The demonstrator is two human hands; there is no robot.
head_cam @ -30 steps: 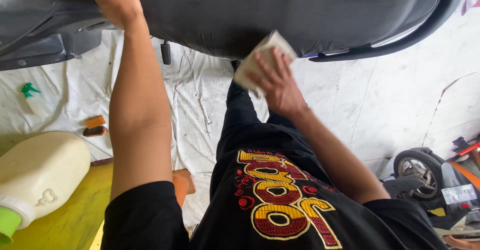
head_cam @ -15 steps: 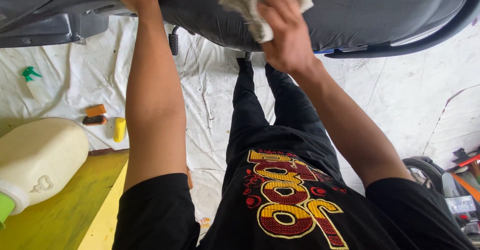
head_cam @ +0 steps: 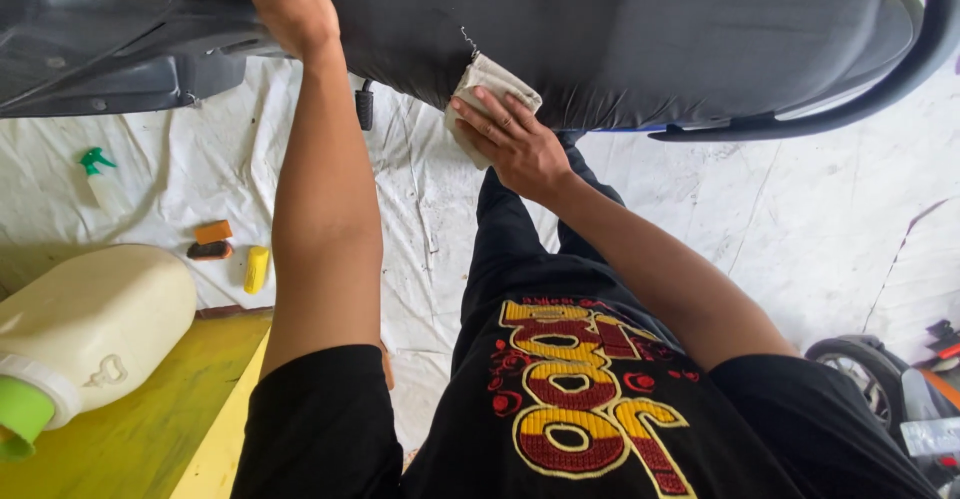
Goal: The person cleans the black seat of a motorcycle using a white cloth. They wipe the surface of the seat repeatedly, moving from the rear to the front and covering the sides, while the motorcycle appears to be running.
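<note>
While right hand (head_cam: 515,144) presses cloth (head_cam: 487,94) | left hand (head_cam: 290,4) grips seat (head_cam: 620,29) (black) | cream jug (head_cam: 90,324) lower-left

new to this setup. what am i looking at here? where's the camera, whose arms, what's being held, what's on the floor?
There is one view, from a camera worn on a person's head, looking down past their black printed shirt. Both arms are that person's own. The left hand grips the edge of a large black padded seat held up in front of them. The right hand presses a folded beige cloth against the seat's underside edge. Below lies a crumpled white floor sheet with a green-topped spray bottle, an orange block and a small yellow bottle on it. A cream plastic jug with a green cap lies on a yellow board.
</note>
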